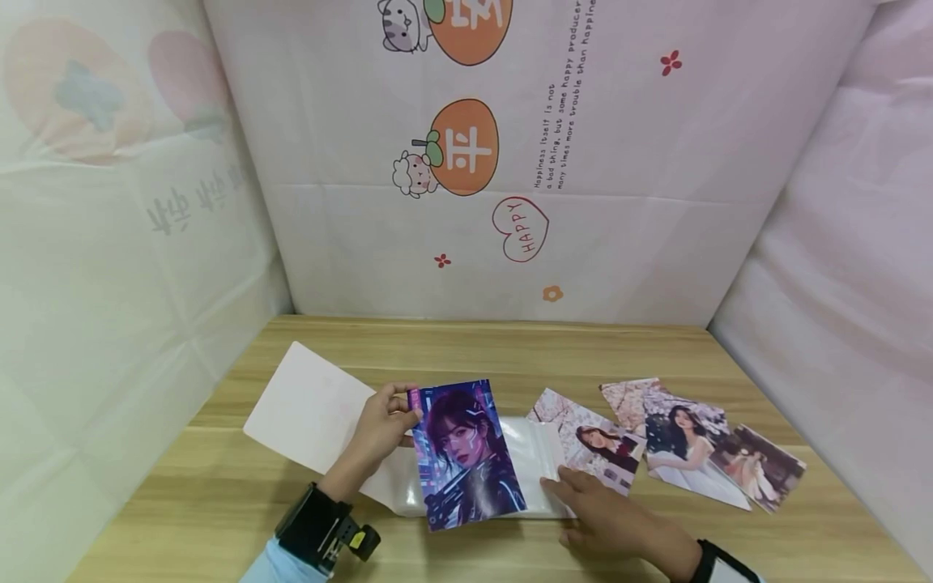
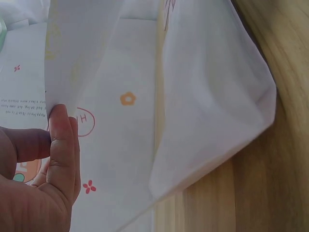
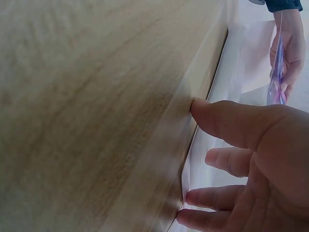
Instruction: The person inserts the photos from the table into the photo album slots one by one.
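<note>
The right hand [image 1: 612, 518] lies nearest, fingers spread and fairly straight, pressing flat on the near right end of a clear sleeve [image 1: 532, 453] that rests on the worktop [image 1: 219, 502]; the right wrist view shows its thumb and fingertips down on the plastic edge. Just left of it, the left hand [image 1: 382, 429] pinches a card [image 1: 466, 453] by its upper left edge between thumb and fingers, holding it upright and slightly tilted over the sleeve, its lower edge near the plastic. Whether the card has entered the sleeve's mouth I cannot tell. The step looks like sliding the card into the sleeve, and doing it well likely means keeping the right hand's pressure steady so the plastic does not creep, lining the card's lower edge square with the opening, and feeding it in flat without bending a corner. Beyond the left hand a white sheet [image 1: 309, 409] lies on the worktop, partly under the sleeve. To the right of the right hand, three more photos [image 1: 685, 445] lie fanned and overlapping. Farther back stands a backdrop [image 1: 583, 202] printed with cartoon fruit and a heart.
</note>
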Action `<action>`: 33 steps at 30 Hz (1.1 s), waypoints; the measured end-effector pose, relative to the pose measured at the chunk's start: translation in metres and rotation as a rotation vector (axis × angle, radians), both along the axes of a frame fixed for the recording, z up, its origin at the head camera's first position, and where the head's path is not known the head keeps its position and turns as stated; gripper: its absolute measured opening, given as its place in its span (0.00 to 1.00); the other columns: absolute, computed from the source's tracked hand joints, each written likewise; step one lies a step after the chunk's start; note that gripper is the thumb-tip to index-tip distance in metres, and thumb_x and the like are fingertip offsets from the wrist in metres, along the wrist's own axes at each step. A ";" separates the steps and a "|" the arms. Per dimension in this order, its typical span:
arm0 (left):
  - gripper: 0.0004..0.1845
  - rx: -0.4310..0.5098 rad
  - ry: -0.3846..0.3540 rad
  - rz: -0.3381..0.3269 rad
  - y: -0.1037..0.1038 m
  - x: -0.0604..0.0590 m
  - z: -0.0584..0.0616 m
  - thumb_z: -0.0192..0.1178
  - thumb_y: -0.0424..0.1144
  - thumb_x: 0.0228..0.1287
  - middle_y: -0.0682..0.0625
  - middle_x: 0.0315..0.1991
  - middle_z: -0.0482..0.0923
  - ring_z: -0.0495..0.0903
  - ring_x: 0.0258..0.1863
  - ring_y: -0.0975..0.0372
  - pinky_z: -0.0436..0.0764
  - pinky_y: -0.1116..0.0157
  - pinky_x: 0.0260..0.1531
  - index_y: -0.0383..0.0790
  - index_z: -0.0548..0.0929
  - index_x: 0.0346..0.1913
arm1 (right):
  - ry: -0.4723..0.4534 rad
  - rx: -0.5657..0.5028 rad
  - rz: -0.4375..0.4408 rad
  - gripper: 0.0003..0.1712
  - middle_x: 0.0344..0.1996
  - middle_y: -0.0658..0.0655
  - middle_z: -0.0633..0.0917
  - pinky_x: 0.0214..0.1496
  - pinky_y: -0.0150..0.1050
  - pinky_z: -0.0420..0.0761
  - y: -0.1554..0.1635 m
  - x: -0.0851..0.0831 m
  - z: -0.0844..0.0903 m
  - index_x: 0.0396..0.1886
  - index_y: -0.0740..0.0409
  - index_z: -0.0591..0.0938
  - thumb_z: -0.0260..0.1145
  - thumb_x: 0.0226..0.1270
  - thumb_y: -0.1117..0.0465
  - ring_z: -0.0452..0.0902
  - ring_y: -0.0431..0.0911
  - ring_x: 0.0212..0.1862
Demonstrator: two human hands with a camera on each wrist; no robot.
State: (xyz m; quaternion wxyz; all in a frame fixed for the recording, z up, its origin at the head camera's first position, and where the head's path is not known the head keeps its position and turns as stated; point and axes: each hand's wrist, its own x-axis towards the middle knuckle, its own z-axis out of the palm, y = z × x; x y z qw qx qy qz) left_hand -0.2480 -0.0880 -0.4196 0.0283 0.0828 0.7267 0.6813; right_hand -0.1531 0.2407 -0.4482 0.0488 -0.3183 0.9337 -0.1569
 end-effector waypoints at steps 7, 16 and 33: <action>0.23 -0.010 -0.005 0.010 -0.003 0.001 0.002 0.55 0.21 0.57 0.42 0.31 0.75 0.75 0.23 0.59 0.80 0.63 0.20 0.32 0.71 0.57 | 0.002 0.009 -0.003 0.38 0.58 0.77 0.66 0.51 0.61 0.69 0.000 0.000 -0.001 0.64 0.66 0.67 0.68 0.56 0.54 0.64 0.67 0.57; 0.20 0.040 0.003 0.059 -0.009 0.006 0.008 0.52 0.20 0.57 0.40 0.33 0.73 0.77 0.26 0.57 0.81 0.59 0.23 0.31 0.67 0.54 | 0.004 0.014 -0.004 0.38 0.58 0.77 0.66 0.51 0.61 0.70 0.000 0.000 -0.001 0.64 0.66 0.67 0.68 0.56 0.54 0.65 0.68 0.57; 0.15 0.100 -0.039 0.255 -0.087 0.035 0.020 0.45 0.18 0.59 0.38 0.38 0.65 0.77 0.27 0.59 0.82 0.58 0.32 0.30 0.56 0.46 | 0.000 -0.007 -0.011 0.38 0.57 0.78 0.66 0.51 0.61 0.69 -0.002 -0.001 0.000 0.64 0.65 0.67 0.68 0.56 0.54 0.64 0.68 0.57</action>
